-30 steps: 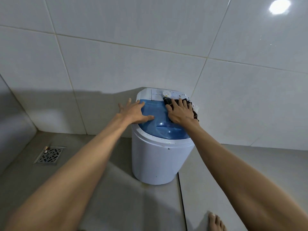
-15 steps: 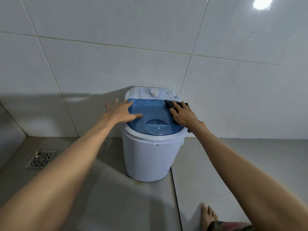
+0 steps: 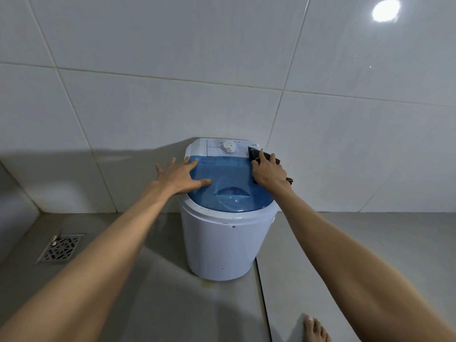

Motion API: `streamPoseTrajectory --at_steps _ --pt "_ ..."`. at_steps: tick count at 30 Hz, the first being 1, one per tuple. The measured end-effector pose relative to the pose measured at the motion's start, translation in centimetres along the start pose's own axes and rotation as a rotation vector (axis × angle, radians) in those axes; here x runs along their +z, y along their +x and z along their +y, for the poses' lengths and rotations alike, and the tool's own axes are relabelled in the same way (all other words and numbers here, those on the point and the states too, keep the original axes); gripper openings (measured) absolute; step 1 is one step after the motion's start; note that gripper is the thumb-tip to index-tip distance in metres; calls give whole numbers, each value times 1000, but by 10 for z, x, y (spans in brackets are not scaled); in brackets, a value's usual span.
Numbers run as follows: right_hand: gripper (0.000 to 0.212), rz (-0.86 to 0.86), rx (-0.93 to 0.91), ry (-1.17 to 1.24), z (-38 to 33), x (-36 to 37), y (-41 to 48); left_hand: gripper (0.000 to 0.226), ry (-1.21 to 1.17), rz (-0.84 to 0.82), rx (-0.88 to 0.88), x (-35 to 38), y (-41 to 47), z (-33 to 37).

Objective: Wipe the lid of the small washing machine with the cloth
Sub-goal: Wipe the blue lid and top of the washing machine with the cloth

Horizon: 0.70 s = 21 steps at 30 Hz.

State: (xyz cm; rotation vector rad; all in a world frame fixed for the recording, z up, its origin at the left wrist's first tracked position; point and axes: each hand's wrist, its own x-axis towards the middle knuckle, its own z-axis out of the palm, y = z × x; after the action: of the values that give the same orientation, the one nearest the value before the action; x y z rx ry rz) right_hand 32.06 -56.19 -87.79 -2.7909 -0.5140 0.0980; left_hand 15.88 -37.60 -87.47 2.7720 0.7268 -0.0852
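From my feed the dark cloth (image 3: 256, 154) sits under my right hand (image 3: 269, 172), pressed on the blue lid's (image 3: 229, 183) far right corner; left hand (image 3: 181, 178) lies flat and spread on the lid's left. Panel print by the dial (image 3: 229, 147) is too small to read

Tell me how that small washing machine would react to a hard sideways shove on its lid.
The washing machine looks like light plastic, so it would probably slide on the smooth floor tile. Tall and narrowing toward its base, it might tip instead. The left hand pressed flat on the blue lid likely steadies it.
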Motion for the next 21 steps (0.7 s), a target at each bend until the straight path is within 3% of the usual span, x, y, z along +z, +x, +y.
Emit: streamPoseTrajectory --at_steps 7,21 --pt "52 -22 -188 -85 -6 1 13 95 -18 4 5 3 3 -2" --pt "49 41 -102 16 -33 3 59 96 -47 -24 19 5 7 -8"
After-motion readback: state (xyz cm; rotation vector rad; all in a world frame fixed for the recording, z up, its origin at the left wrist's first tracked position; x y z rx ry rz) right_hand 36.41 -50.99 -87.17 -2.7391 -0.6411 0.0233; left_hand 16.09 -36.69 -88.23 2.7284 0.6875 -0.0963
